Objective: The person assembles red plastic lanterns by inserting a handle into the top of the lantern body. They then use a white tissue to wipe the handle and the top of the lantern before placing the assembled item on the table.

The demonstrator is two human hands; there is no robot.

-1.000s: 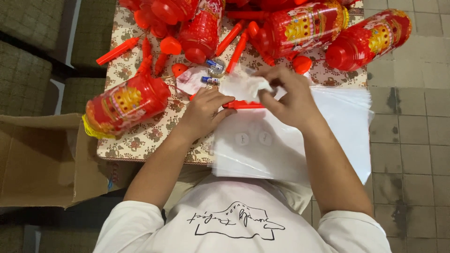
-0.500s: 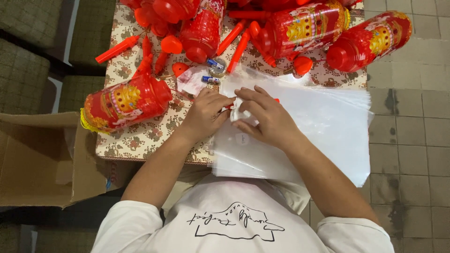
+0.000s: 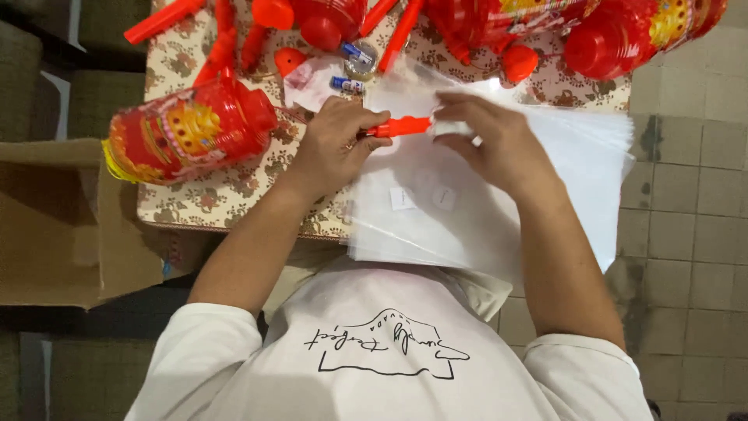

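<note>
Left hand: my left hand (image 3: 335, 144) is curled around one orange stick (image 3: 399, 126), fingers pressed together on its near end, pinching it at the top edge of the bag stack.
Right hand: my right hand (image 3: 495, 140) lies on the stack just right of the stick's tip, fingers bent and touching the top clear bag; I cannot tell whether it actually pinches the plastic.
Orange stick: one in hand, lying level across the stack's upper edge, between my two hands.
Clear bag stack (image 3: 499, 218): one pile of many thin sheets, too fine for me to count, overhanging the near edge of the floral table (image 3: 234, 195) toward my lap.
Red lanterns: I count one whole red lantern (image 3: 187, 132) lying on its side left of the stack; at least two more sit beyond the stack at the far edge, cut off by the frame.
Loose orange sticks: several beyond the stack, overlapping, count unclear.
Small batteries (image 3: 349, 84): two just beyond the stack's top left corner.
Cardboard box (image 3: 54, 226): one, open, well left of the stack, beside the table.
</note>
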